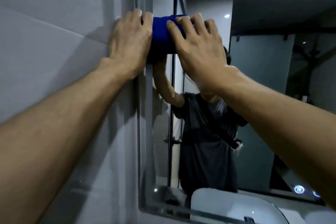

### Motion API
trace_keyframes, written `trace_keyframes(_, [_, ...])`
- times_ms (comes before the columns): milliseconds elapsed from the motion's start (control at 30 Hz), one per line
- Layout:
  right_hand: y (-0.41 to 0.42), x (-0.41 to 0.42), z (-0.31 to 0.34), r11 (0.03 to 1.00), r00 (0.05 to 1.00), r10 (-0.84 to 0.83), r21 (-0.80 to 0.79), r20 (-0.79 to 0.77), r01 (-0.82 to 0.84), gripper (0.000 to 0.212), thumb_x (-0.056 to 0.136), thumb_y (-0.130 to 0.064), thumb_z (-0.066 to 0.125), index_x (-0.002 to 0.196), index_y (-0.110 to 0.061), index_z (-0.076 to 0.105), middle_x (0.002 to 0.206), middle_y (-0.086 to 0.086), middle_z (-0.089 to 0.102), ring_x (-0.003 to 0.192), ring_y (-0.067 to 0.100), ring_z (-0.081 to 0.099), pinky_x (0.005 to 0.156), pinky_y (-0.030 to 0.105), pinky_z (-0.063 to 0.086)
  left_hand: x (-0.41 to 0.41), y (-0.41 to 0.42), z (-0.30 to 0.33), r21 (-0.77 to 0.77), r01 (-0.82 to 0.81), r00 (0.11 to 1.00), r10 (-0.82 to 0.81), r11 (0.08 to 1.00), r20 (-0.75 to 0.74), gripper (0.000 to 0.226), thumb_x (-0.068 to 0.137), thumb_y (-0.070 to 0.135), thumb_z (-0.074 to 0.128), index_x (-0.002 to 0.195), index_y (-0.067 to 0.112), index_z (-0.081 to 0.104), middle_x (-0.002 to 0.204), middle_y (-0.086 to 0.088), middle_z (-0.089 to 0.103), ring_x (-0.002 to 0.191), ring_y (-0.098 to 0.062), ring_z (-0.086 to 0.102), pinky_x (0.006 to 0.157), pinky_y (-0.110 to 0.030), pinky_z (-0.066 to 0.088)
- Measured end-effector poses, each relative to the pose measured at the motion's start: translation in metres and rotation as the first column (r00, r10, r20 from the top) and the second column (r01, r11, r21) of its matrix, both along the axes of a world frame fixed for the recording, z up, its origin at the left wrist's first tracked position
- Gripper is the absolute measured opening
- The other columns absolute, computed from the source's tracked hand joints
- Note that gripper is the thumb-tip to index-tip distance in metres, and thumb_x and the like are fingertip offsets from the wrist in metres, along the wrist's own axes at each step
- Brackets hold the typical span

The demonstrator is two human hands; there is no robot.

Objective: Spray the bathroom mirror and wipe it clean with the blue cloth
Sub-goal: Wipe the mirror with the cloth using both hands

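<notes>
A folded blue cloth (162, 36) lies flat against the bathroom mirror (254, 114) near its upper left edge. My right hand (198, 49) presses on the cloth's right side with spread, nearly straight fingers. My left hand (130, 42) lies flat over the mirror's left edge and the grey wall, its fingertips beside the cloth's left side. The cloth's lower part is partly hidden between my hands. No spray bottle shows.
Grey wall tiles (54, 42) fill the left side. The mirror's metal frame (143, 151) runs down the middle. A white curved fixture (227, 205) sits at the bottom right. The mirror reflects a person in a dark shirt and a dim room.
</notes>
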State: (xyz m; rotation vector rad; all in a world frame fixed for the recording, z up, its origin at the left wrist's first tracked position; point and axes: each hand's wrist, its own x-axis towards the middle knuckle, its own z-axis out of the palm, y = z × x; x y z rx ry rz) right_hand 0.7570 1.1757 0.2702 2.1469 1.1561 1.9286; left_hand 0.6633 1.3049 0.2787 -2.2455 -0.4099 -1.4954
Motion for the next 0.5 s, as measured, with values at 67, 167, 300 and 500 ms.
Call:
trace_keyframes(67, [-0.002,-0.004,-0.02,1.0,1.0,-0.003,-0.023,-0.021,0.002,0.054,0.092,-0.02,0.043,0.142,-0.001,0.039,0.136,0.025,0.048,0.12,0.043,0.047,0.093,0.052,0.039,-0.003,-0.003,-0.02,-0.006,-0.024,0.999,0.024,1.0,-0.03,0.057,0.081,0.004,0.065,0.131,-0.004,0.04,0.127,-0.03,0.047,0.113,-0.044,0.048,0.092,-0.048,0.04])
trace_keyframes(167, [-0.007,-0.015,-0.046,0.997,0.991,0.031,-0.064,-0.127,-0.039,0.07,0.088,-0.035,0.014,0.141,0.001,0.041,0.136,0.026,0.048,0.12,0.044,0.047,0.094,0.054,0.039,-0.006,-0.005,-0.048,-0.037,-0.039,0.997,0.036,0.999,-0.061,0.053,0.079,0.001,0.062,0.128,-0.004,0.042,0.124,-0.029,0.048,0.11,-0.043,0.049,0.089,-0.048,0.04])
trace_keyframes(300, [-0.007,-0.016,-0.097,0.994,0.99,0.002,-0.104,-0.142,-0.017,0.059,0.085,-0.027,0.036,0.137,-0.001,0.047,0.132,0.023,0.053,0.114,0.04,0.051,0.091,0.049,0.042,-0.009,-0.004,-0.089,-0.024,-0.062,0.993,0.06,0.998,-0.101,0.036,0.079,-0.002,0.053,0.115,-0.004,0.049,0.108,-0.027,0.053,0.095,-0.043,0.053,0.081,-0.048,0.041])
trace_keyframes(500, [-0.013,-0.013,-0.175,0.982,0.978,0.068,-0.159,-0.198,-0.101,0.058,0.079,-0.016,0.048,0.136,-0.004,0.05,0.133,0.021,0.054,0.116,0.039,0.049,0.092,0.049,0.042,-0.017,-0.007,-0.164,-0.05,-0.088,0.974,0.075,0.995,-0.215,0.037,0.067,-0.005,0.064,0.102,0.003,0.054,0.094,-0.019,0.054,0.081,-0.036,0.056,0.073,-0.043,0.044])
